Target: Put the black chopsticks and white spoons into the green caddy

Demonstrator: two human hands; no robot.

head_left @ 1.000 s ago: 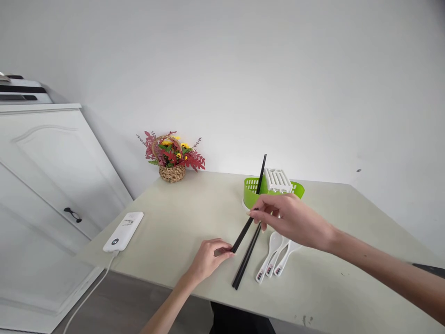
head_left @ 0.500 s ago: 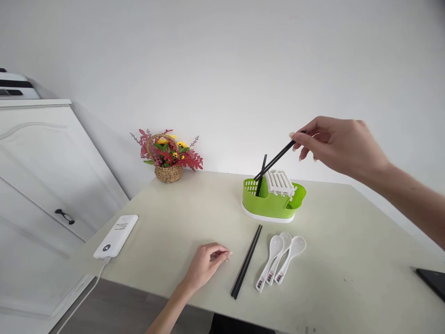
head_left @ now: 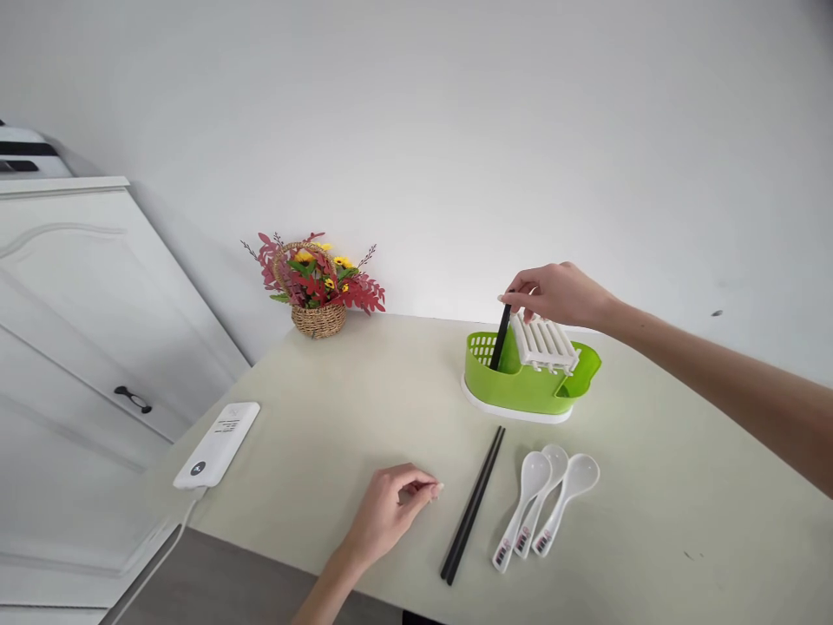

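Note:
My right hand (head_left: 553, 293) pinches the tops of black chopsticks (head_left: 501, 337), which stand nearly upright inside the left compartment of a green utensil holder (head_left: 501, 386). How many sticks are in the fingers is hard to tell. A white slotted rack (head_left: 545, 341) sits on the holder's middle, just under that hand. On the table, my left hand (head_left: 394, 503) rests with thumb and fingertips together and nothing visible in them. Right of it lies another pair of black chopsticks (head_left: 473, 508). Three white spoons (head_left: 573, 490) lie beside that pair, bowls pointing away from me.
A wicker basket (head_left: 318, 320) of artificial flowers stands by the wall at the back left. A white power bank (head_left: 218, 444) with a cable lies at the table's left edge. A white cabinet (head_left: 65, 347) is further left.
My right hand has moved left and down to the holder, bringing its slanted chopsticks upright into the left compartment. My left hand stays by the table's front. The view has shifted slightly.

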